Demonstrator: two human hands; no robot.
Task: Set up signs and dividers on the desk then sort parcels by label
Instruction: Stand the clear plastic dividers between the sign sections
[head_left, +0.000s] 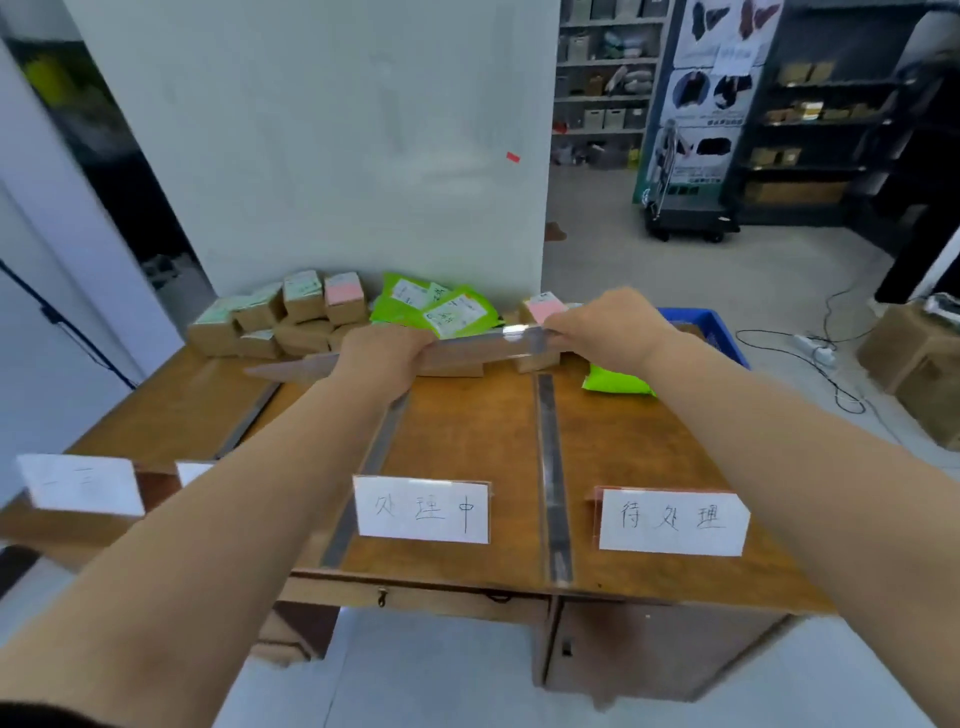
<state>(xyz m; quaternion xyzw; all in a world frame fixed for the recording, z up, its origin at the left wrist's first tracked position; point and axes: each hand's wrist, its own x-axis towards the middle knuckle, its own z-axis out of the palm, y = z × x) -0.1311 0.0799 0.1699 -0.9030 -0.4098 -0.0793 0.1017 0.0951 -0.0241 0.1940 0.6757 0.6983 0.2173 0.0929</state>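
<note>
Wooden desk (467, 441), white partition behind. Cardboard parcels (280, 322) stacked at back left. Left hand (382, 353) and right hand (605, 325) each grip a clear divider strip (467, 351), held crosswise above the desk. Sign cards (422, 509) along the front edge.

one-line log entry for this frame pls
phase: divider setup | left hand + right hand: grip clear divider strip crosswise above desk | signs standing | parcels unsorted at back
</note>
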